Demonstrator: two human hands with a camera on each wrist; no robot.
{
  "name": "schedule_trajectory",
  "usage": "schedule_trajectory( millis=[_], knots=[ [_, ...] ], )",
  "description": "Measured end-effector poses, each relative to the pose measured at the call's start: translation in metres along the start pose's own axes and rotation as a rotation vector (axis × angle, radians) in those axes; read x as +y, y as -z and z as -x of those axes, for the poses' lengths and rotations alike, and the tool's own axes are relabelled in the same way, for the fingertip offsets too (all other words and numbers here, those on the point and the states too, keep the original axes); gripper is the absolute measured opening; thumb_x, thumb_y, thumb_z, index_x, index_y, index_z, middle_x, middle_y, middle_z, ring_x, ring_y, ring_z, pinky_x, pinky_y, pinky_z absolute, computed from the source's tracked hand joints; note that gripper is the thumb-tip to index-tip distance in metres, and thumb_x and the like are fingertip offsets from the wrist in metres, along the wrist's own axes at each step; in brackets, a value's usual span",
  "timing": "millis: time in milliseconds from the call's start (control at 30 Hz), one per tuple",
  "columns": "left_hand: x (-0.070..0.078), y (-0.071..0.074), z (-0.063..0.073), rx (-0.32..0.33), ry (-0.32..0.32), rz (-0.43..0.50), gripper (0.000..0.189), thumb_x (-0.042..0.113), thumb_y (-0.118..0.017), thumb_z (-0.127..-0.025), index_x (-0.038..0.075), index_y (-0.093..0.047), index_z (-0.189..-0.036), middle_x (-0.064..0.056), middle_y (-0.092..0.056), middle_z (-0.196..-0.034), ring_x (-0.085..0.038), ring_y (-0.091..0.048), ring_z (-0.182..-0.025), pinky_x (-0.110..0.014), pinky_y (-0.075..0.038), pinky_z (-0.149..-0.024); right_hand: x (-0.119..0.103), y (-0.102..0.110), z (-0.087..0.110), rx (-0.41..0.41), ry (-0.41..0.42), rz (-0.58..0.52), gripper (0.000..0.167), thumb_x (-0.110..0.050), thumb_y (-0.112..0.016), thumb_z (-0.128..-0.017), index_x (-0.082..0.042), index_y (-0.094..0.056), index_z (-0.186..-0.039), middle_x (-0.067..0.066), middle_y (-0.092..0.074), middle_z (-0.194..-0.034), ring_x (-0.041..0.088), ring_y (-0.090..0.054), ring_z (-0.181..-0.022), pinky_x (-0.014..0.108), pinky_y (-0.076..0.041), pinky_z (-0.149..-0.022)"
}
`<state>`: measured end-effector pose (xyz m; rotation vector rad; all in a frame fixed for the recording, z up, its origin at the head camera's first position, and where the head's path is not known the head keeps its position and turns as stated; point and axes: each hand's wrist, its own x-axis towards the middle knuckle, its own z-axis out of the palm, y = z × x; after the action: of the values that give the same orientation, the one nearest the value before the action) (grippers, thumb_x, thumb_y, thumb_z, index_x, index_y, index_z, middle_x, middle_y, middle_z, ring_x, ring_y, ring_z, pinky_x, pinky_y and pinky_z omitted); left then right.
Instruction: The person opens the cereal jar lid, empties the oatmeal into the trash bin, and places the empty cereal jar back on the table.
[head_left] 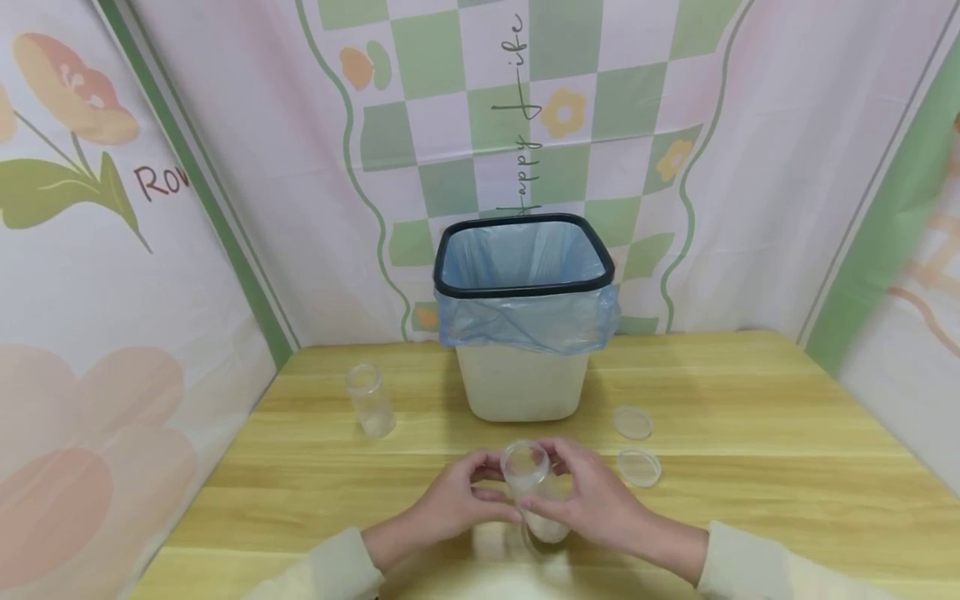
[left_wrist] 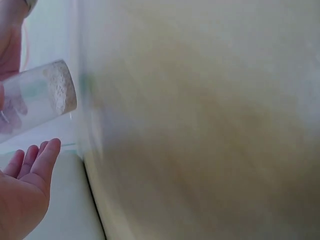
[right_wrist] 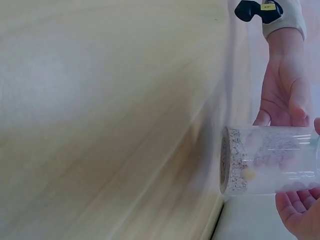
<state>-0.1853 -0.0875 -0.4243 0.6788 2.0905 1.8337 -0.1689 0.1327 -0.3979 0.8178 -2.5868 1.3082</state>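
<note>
Near the table's front, my right hand [head_left: 596,504] holds a clear plastic jar [head_left: 536,496] with no lid on its mouth, tilted slightly. Pale flaky material lies in the jar's bottom [left_wrist: 62,90], and a small yellowish round piece [right_wrist: 248,174] shows against it. On the jar's other side is my left hand [head_left: 457,500], its fingers [left_wrist: 46,160] spread and fairly straight close to the wall; whether they touch it is unclear. Another clear jar [head_left: 371,402] stands upright to the left. Two clear round lids [head_left: 633,422] lie flat to the right.
A white bin [head_left: 522,383] with a black rim [head_left: 525,292] and a blue liner bag [head_left: 528,321] stands at the table's back middle. Printed cloth [head_left: 300,167] hangs behind and on both sides. The wooden table [head_left: 750,433] reaches to these cloths.
</note>
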Motion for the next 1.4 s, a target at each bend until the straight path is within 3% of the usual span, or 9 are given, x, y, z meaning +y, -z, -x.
schedule_trajectory(
  millis=[233,567,700,900,1167,1400],
  knots=[
    [0.007,0.014,-0.002,0.054,-0.021,-0.018,0.054,0.005,-0.082,-0.075,-0.005,-0.055,-0.12,-0.012,-0.06,-0.116,-0.026,-0.059,-0.11,-0.034,-0.051,-0.094,-0.001,0.005,-0.002,0.028,0.019,0.015,0.059,-0.031,-0.084,-0.075,0.0,-0.058,-0.119,-0.002,-0.064,-0.104,0.013,-0.061,-0.093,0.031,-0.056,-0.082],
    [0.023,0.043,-0.011,0.169,-0.077,-0.039,0.046,0.01,-0.077,-0.083,-0.006,-0.055,-0.12,-0.019,-0.06,-0.117,-0.036,-0.057,-0.113,-0.032,-0.054,-0.089,-0.002,0.013,-0.003,0.074,0.044,0.028,0.054,-0.025,-0.085,-0.074,-0.001,-0.06,-0.115,0.003,-0.064,-0.102,0.015,-0.062,-0.093,0.032,-0.056,-0.082],
    [0.034,0.056,-0.017,0.265,-0.101,-0.05,0.045,0.008,-0.075,-0.085,-0.01,-0.054,-0.121,-0.023,-0.06,-0.116,-0.036,-0.059,-0.11,-0.03,-0.054,-0.087,-0.004,0.017,-0.003,0.089,0.054,0.044,0.055,-0.027,-0.085,-0.075,0.0,-0.06,-0.115,-0.001,-0.063,-0.101,0.015,-0.061,-0.092,0.031,-0.056,-0.082],
    [0.054,0.075,-0.026,0.41,-0.103,-0.088,0.042,0.014,-0.07,-0.09,-0.005,-0.054,-0.124,-0.018,-0.06,-0.119,-0.027,-0.06,-0.109,-0.027,-0.052,-0.091,-0.006,0.025,-0.004,0.117,0.051,0.082,0.056,-0.027,-0.086,-0.074,0.001,-0.061,-0.115,-0.003,-0.063,-0.099,0.015,-0.062,-0.091,0.031,-0.056,-0.08],
    [0.078,0.095,-0.044,0.494,-0.105,0.006,0.046,0.021,-0.064,-0.095,-0.005,-0.05,-0.13,-0.019,-0.058,-0.124,-0.028,-0.058,-0.11,-0.027,-0.052,-0.092,-0.008,0.035,-0.007,0.153,0.061,0.102,0.056,-0.023,-0.087,-0.073,0.002,-0.061,-0.115,0.0,-0.065,-0.099,0.017,-0.063,-0.088,0.033,-0.057,-0.078],
    [0.096,0.107,-0.062,0.529,-0.139,-0.058,0.057,0.032,-0.063,-0.095,-0.001,-0.046,-0.137,-0.013,-0.055,-0.132,-0.024,-0.054,-0.118,-0.03,-0.048,-0.098,-0.009,0.044,-0.009,0.166,0.073,0.113,0.056,-0.023,-0.088,-0.072,0.002,-0.062,-0.115,0.002,-0.066,-0.099,0.017,-0.064,-0.087,0.03,-0.058,-0.076]
  ],
)
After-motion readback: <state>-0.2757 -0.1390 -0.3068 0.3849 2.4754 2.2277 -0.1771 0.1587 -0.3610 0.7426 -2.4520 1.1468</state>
